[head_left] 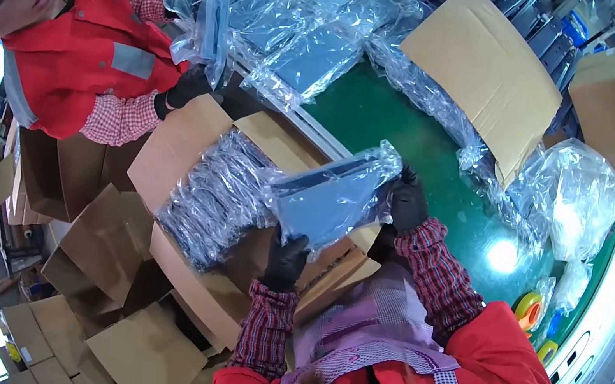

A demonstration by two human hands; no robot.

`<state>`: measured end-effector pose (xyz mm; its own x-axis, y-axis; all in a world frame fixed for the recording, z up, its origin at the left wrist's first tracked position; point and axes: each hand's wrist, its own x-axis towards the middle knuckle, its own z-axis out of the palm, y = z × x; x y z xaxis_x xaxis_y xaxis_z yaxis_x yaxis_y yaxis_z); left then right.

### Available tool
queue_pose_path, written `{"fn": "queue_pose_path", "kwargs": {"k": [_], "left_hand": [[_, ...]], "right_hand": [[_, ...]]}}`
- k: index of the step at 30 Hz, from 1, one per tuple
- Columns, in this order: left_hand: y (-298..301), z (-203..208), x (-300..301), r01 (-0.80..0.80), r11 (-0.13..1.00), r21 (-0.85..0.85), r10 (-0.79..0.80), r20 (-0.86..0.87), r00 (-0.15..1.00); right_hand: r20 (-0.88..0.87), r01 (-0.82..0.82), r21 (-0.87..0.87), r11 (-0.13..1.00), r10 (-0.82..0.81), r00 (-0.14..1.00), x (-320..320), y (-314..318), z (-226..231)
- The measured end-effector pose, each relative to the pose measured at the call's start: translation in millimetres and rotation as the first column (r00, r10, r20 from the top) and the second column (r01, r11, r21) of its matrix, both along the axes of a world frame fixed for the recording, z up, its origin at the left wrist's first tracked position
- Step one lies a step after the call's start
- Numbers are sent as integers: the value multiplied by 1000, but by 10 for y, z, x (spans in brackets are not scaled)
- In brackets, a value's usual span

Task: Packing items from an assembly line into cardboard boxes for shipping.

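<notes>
Between my two gloved hands is a flat blue-grey panel in a clear plastic bag, tilted above an open cardboard box. My left hand, in a dark glove, grips its near lower edge. On the far right end, my right hand is closed around the bag's edge, its fingers partly hidden. Inside the box, a tight row of bagged pieces stands on edge along the left side. The part of the box nearest my left hand shows bare brown cardboard.
A co-worker in red stands at left, holding a bagged part. Many bagged panels cover the green worktable. A cardboard sheet, clear plastic bags and a yellow-orange tape dispenser lie right. Open cartons crowd the lower left.
</notes>
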<state>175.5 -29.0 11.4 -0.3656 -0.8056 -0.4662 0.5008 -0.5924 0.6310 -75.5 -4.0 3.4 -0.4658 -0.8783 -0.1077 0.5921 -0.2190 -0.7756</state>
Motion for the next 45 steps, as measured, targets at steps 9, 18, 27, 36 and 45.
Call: {"fn": "queue_pose_path", "kwargs": {"k": [9,18,27,36,45], "left_hand": [[256,-603,-397,-16,659,-752,361,297,884],[166,-221,-123,-41,861,-507,173,216,961],[193,352,133,114,954,-278,-14,338,941],[264,754,350,394,919,-30,-342,437,832],[521,200,872,397,876,272,-363,-169,916]], "right_hand": [[-251,21,196,980,29,968,-68,43,274],[-202,-428,204,880,466,861,-102,171,447],[-577,-204,471,858,474,666,69,504,-49],[-194,-355,537,765,522,830,111,456,53],[-163,-614,493,616,759,631,447,-34,215]]}}
